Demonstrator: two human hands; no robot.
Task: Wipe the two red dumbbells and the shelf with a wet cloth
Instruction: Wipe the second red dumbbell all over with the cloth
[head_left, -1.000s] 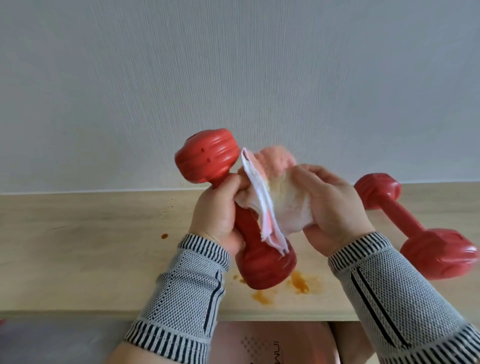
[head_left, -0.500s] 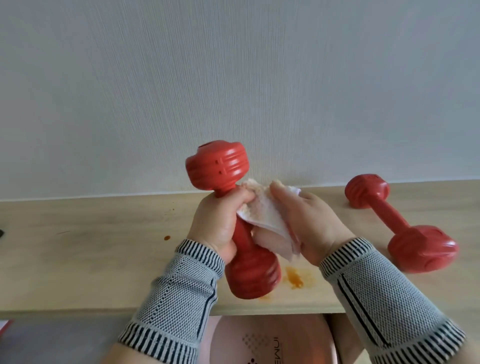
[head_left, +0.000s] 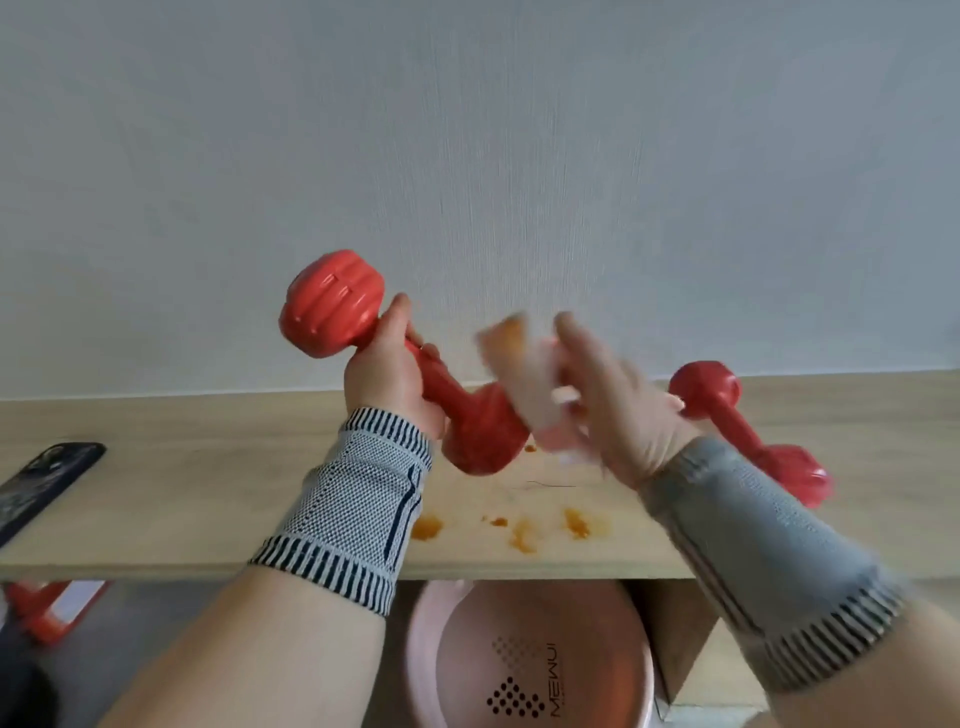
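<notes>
A: What did the left hand have?

B: It was wrapped tight around the handle of a red dumbbell. The dumbbell was up off the shelf, tilted, with one fat end at the upper left and the other end low in the middle of the frame.

A: And the right hand?

B: It was blurry. It was pinching a wet cloth with an orange smear on it, right by the low end of that dumbbell. I could not tell if the cloth touched it.

A: Where was the other dumbbell?

B: Lying on the shelf at the right, partly behind the right wrist.

A: Was the shelf clean?

B: No. Orange spots sat on the wood near the front edge, in the middle.

A: Anything else?

B: A dark phone lay at the left edge. A pink basin sat under the shelf at the bottom. Both wrists had grey striped bands.
</notes>
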